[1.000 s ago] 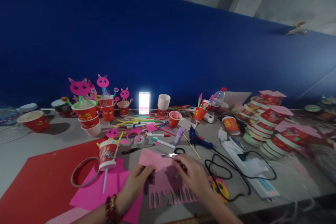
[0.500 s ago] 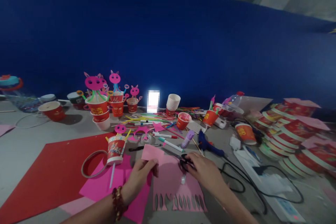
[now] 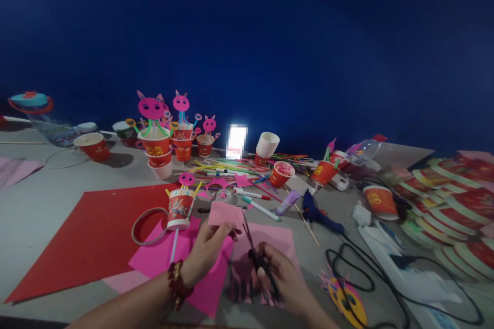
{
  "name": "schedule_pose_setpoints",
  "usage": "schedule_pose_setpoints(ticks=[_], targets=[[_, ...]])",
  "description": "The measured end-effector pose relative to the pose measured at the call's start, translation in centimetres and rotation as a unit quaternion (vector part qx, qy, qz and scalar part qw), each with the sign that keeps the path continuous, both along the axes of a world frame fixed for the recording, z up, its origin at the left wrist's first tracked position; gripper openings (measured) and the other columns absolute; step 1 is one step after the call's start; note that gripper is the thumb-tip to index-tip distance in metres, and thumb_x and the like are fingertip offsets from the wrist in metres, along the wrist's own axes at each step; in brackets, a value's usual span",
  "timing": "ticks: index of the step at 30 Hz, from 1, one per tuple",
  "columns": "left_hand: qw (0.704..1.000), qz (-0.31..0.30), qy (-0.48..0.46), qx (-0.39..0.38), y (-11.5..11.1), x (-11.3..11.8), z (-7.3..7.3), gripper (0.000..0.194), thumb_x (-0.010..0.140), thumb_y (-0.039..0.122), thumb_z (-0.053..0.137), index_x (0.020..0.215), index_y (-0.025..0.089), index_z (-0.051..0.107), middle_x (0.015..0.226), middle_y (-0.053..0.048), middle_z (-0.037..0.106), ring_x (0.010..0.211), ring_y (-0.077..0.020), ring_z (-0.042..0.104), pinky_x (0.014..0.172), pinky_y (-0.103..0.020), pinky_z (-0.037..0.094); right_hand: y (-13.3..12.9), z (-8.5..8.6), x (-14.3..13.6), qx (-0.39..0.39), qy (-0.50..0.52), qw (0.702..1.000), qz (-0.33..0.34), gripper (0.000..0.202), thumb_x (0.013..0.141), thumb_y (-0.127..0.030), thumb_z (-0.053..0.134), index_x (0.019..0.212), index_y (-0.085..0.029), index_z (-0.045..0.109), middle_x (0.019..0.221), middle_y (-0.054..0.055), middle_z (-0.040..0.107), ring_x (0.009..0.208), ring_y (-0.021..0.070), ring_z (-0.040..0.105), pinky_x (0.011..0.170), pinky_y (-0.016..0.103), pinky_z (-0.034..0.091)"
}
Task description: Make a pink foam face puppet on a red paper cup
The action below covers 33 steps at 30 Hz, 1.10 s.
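Note:
My left hand (image 3: 211,249), with a beaded bracelet at its wrist, pinches a small piece of light pink paper (image 3: 227,214). A pair of black-handled scissors (image 3: 253,254) is in my right hand (image 3: 283,275), blades apart and pointing up beside the paper's right edge. Below both hands lies a larger pink sheet (image 3: 283,236) with cut-outs along its near edge, partly hidden by the right hand and scissors. Magenta paper (image 3: 208,288) sits under my left forearm. A red paper cup with a pink face (image 3: 180,208) stands just beyond the left hand.
A blue glue gun (image 3: 318,216) and its black cord lie at right, near a white power strip (image 3: 389,267) and stacked paper cups (image 3: 459,200). Red card (image 3: 88,247) covers the left. Markers (image 3: 260,209), a purple glue stick (image 3: 288,202) and decorated cups (image 3: 154,146) are farther back.
My right hand has drawn back toward me and turned the scissors upward, with the blades now beside the small pink paper. The whole view has shifted a little.

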<state>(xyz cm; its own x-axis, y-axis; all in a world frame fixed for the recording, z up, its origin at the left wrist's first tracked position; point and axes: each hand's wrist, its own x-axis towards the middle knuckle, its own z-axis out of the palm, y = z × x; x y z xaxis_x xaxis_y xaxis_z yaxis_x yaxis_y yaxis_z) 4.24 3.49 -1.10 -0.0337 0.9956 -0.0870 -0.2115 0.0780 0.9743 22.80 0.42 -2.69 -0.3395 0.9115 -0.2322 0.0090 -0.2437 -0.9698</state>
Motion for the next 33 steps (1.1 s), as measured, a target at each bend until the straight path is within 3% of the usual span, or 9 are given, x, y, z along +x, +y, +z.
schedule_pose_setpoints(ticks=[5, 13, 22, 27, 33], targets=[[0.999, -0.037, 0.018, 0.012, -0.4, 0.0, -0.2, 0.024, 0.079, 0.035, 0.061, 0.068, 0.016, 0.072, 0.069, -0.005, 0.074, 0.069, -0.0204, 0.068, 0.069, -0.029, 0.054, -0.4, -0.7, -0.8, -0.03, 0.033, 0.999, 0.025, 0.059, 0.064, -0.074, 0.071, 0.079, -0.024, 0.044, 0.052, -0.008, 0.053, 0.035, 0.0059, 0.04, 0.033, 0.016, 0.027], [0.997, -0.063, 0.023, 0.024, -0.7, -0.1, -0.4, 0.025, 0.082, 0.035, 0.06, 0.068, 0.017, 0.07, 0.067, -0.005, 0.074, 0.068, -0.0203, 0.069, 0.07, -0.029, 0.054, -0.6, -2.3, -0.5, -0.004, 0.018, 1.0, -0.001, 0.058, 0.066, -0.075, 0.07, 0.079, -0.024, 0.045, 0.054, -0.008, 0.051, 0.034, 0.0047, 0.035, 0.033, 0.018, 0.025], [0.999, -0.052, -0.001, -0.001, -0.7, 0.2, 0.7, 0.023, 0.074, 0.038, 0.063, 0.066, 0.017, 0.068, 0.063, -0.005, 0.073, 0.065, -0.0213, 0.068, 0.066, -0.03, 0.054, -1.4, -2.0, -1.1, 0.027, 0.041, 0.999, 0.003, 0.055, 0.072, -0.073, 0.067, 0.083, -0.022, 0.051, 0.058, -0.005, 0.054, 0.043, 0.0083, 0.044, 0.042, 0.02, 0.035], [0.998, -0.06, -0.006, 0.007, -0.8, 0.2, 0.4, 0.02, 0.077, 0.033, 0.061, 0.066, 0.018, 0.067, 0.063, -0.004, 0.073, 0.065, -0.0204, 0.068, 0.067, -0.03, 0.054, -1.4, -1.7, -1.2, 0.026, 0.034, 0.999, -0.01, 0.054, 0.074, -0.072, 0.066, 0.088, -0.021, 0.056, 0.06, -0.003, 0.055, 0.041, 0.0084, 0.043, 0.04, 0.02, 0.031], [0.996, -0.084, -0.007, 0.025, -0.8, 0.1, 0.5, 0.024, 0.08, 0.034, 0.058, 0.065, 0.017, 0.067, 0.064, -0.004, 0.073, 0.065, -0.0199, 0.068, 0.068, -0.029, 0.053, -1.3, -1.6, -1.1, 0.019, 0.035, 0.999, 0.004, 0.058, 0.071, -0.076, 0.066, 0.084, -0.021, 0.05, 0.055, -0.004, 0.056, 0.037, 0.0057, 0.035, 0.037, 0.018, 0.026]])
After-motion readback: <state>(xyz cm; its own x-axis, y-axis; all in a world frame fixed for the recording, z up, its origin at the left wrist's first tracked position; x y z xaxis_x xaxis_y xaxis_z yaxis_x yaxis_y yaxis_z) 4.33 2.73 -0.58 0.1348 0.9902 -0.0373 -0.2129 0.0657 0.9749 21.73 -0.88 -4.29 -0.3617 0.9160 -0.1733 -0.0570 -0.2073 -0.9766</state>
